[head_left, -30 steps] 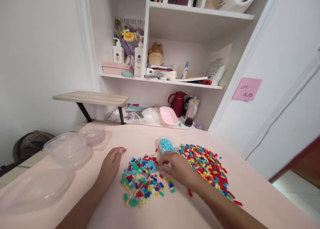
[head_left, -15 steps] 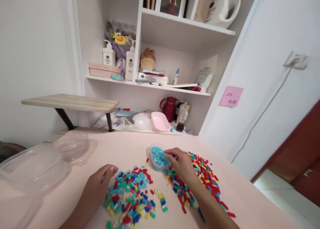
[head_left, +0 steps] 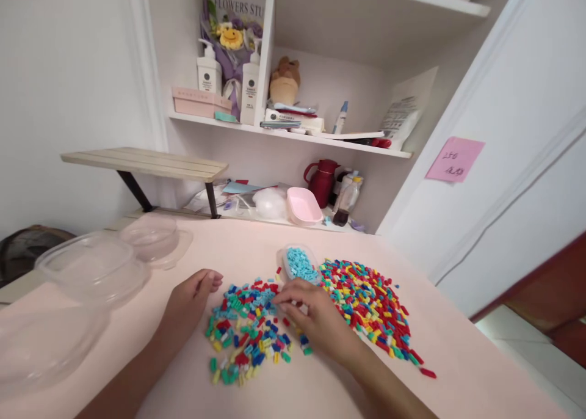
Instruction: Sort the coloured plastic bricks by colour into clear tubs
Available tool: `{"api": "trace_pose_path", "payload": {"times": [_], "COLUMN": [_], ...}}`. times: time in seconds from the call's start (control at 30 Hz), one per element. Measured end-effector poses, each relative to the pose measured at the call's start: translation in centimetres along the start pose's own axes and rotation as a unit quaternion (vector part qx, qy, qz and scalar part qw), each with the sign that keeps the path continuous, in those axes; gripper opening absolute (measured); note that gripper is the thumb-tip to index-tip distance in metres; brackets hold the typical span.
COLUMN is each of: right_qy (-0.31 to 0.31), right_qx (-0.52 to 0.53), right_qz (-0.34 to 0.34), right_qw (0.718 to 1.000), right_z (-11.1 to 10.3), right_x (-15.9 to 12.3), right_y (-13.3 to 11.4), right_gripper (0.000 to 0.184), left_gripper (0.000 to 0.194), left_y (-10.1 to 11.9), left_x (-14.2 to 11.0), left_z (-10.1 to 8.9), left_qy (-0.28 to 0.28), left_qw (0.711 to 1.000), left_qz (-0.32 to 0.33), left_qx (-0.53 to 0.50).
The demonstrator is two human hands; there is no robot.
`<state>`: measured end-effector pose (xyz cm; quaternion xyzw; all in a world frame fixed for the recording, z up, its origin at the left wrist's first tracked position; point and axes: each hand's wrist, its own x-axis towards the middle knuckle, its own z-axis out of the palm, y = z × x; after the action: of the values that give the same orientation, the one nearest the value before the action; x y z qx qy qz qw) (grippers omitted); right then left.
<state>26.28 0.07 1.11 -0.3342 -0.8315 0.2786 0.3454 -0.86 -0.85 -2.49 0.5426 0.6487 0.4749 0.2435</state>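
My right hand reaches over the smaller pile of coloured plastic bricks. Its thumb and fingertips come together in a pinch at the light-blue bricks along the pile's edge; whether a brick is between them is hidden. Just beyond this hand stands a clear plastic tub, filled with light-blue bricks. On the pile's left side rests my left hand, with its fingers curled together. The inside of that hand does not show. A larger pile of mixed bricks spreads to the right of the tub.
Several clear plastic containers stand on the left of the pink tabletop. Behind it are a slatted wooden stand, a pink basin, a dark red jug and a bottle. White shelves rise above.
My right hand has moved from the tub down and left to the smaller pile. My left hand stays beside that pile. The view has tilted down.
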Motion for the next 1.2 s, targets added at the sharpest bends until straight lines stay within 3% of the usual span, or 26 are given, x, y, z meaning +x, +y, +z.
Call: {"api": "trace_pose_path", "payload": {"times": [0.33,0.5,0.67,0.83,0.97,1.2], "right_qy": [-0.120,-0.108,-0.055,-0.031,-0.043,0.007], "right_qx": [-0.088,-0.124,-0.075,-0.120,-0.163,-0.025], "right_qz": [-0.036,-0.023,0.009,-0.044,-0.062,0.019], "right_qw": [0.988,0.986,0.996,0.991,0.984,0.999], "right_z": [1.2,1.2,1.6,3.1,4.0,3.1], "right_x": [-0.8,-0.7,-0.7,-0.6,-0.5,-0.2], "right_y": [0.6,1.0,0.5,0.4,1.0,1.0], "right_gripper": [0.035,0.027,0.017,0.030,0.026,0.016], "left_gripper": [0.040,0.039,0.037,0.035,0.033,0.034], "left_y": [-0.1,0.0,0.6,1.0,1.0,1.2], "left_x": [-0.2,-0.2,-0.4,-0.6,-0.7,-0.8], "left_z": [0.0,0.1,0.2,0.3,0.3,0.2], "left_qy": [-0.013,-0.026,-0.025,-0.033,-0.045,-0.053], "left_qw": [1.000,1.000,1.000,0.999,0.999,0.999], "left_qz": [0.009,0.003,0.009,0.004,0.001,0.009], "left_qx": [-0.001,0.003,-0.008,-0.018,-0.024,-0.009]}}
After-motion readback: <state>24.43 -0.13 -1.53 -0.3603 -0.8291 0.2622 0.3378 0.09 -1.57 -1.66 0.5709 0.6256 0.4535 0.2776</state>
